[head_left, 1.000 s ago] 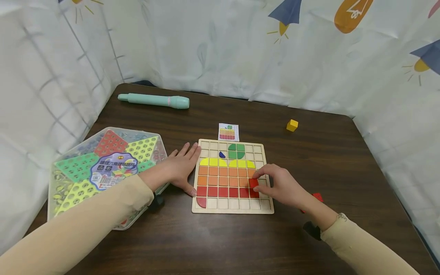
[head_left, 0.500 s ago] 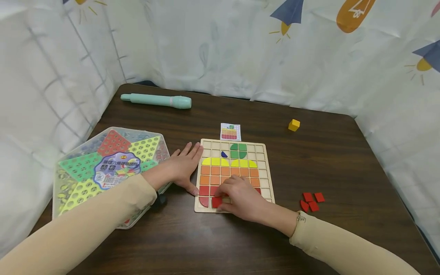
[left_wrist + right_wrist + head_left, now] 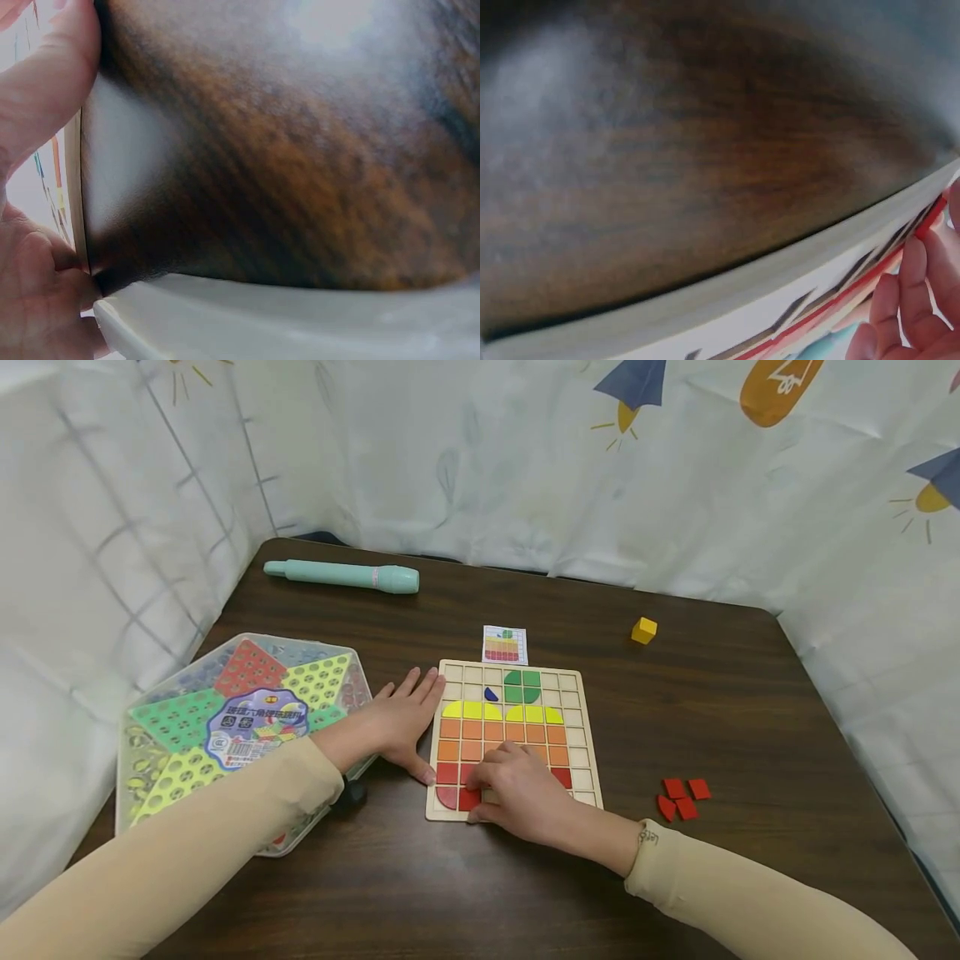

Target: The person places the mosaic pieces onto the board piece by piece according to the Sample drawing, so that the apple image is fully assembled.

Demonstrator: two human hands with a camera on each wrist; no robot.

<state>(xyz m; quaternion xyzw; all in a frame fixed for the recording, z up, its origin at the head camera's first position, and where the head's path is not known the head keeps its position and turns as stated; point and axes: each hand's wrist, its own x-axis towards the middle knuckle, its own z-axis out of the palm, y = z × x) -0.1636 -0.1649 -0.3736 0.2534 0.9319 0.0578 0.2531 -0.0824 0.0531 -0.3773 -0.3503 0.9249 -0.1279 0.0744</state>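
A wooden grid board (image 3: 577, 737) lies on the table, partly filled with green, yellow, orange and red tiles. My left hand (image 3: 401, 724) spreads along its left edge, thumb (image 3: 52, 82) and fingers straight, steadying it. With thumb and fingertips, my right hand (image 3: 525, 795) pinches a red square tile (image 3: 467, 800) in the bottom row, right beside a red quarter-round tile (image 3: 447, 797). The hand covers the middle of the lower rows. In the right wrist view, the fingers (image 3: 911, 300) reach over the board's edge. A small dark-blue piece (image 3: 491, 694) sits in an upper cell.
A printed pattern card (image 3: 505, 646) touches the board's far edge. Several loose red tiles (image 3: 686, 808) lie to the right, with a yellow cube (image 3: 643, 631) farther back. At left stands a clear-lidded game box (image 3: 176, 777); a mint-green cylindrical tool (image 3: 337, 574) lies behind.
My right hand moved from the board's right side to its lower left, carrying the red tile, which now sits lower and closer against the quarter-round. My left hand stayed at the edge.
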